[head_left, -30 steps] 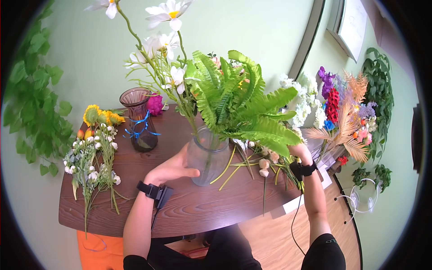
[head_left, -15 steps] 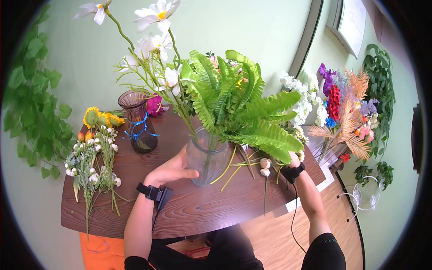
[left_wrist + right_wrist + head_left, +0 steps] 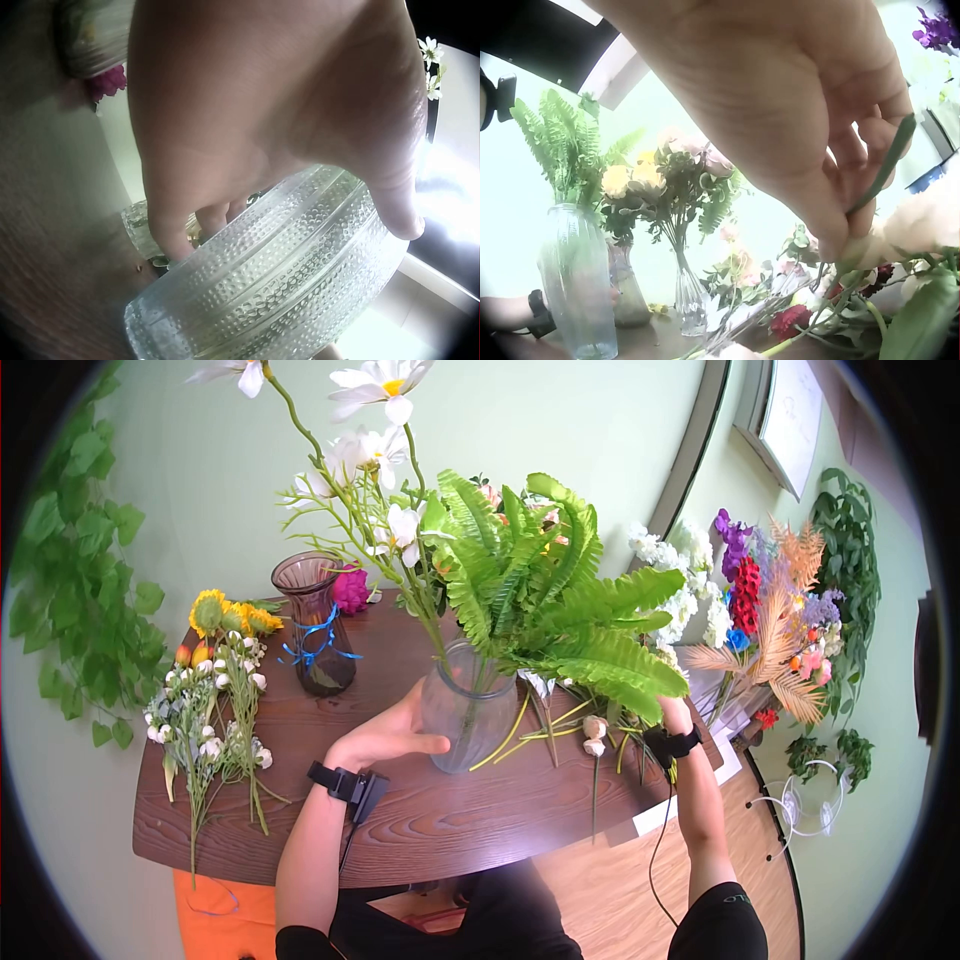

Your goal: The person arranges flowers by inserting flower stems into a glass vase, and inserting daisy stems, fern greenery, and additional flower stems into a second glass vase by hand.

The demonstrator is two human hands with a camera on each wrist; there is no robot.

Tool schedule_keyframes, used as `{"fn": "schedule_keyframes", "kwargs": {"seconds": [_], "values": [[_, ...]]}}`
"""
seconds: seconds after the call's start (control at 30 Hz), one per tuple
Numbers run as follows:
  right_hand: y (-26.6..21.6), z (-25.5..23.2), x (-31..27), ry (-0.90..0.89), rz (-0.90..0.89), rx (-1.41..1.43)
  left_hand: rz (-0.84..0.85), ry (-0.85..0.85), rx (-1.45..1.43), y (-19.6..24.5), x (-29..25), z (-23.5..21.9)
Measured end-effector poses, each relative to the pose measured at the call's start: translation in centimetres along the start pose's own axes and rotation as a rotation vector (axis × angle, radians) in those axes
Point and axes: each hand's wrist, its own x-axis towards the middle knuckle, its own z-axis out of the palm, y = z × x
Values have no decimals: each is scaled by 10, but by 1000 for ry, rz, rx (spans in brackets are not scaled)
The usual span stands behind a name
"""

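Observation:
My left hand [image 3: 392, 735] grips the clear glass vase [image 3: 455, 742] round its side, thumb in front. The left wrist view shows the vase's dimpled glass [image 3: 277, 277] tilted in that camera. Green fern fronds [image 3: 545, 610] and tall white daisies [image 3: 392, 385] stand in the vase. To the right, my right hand [image 3: 676, 712] is partly hidden behind the fern tips. In the right wrist view its thumb and fingers pinch a green stem [image 3: 885, 166], close beside a pale rose [image 3: 922, 225]. Loose stems and a two-headed pale flower [image 3: 594, 735] lie near that hand.
A purple glass vase [image 3: 322, 625] with blue ribbon stands left of the clear one. White flower sprigs [image 3: 215, 710] and sunflowers [image 3: 230, 615] lie at the left. Colourful flowers [image 3: 745, 595] fill the right side. The table's edge [image 3: 400, 878] curves along the front.
My right hand dipped toward the loose stems, then rose slightly to the right. Several pale rose heads no longer show beside the two-headed flower. The left hand keeps its grip on the vase.

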Motion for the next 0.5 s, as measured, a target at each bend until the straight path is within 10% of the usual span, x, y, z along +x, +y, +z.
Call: {"fn": "schedule_keyframes", "kwargs": {"seconds": [0.43, 0.5], "values": [[52, -1, -6, 51, -88, -76, 16, -73, -14, -1, 0, -4], [46, 3, -7, 320, -229, -90, 10, -72, -17, -2, 0, -5]]}}
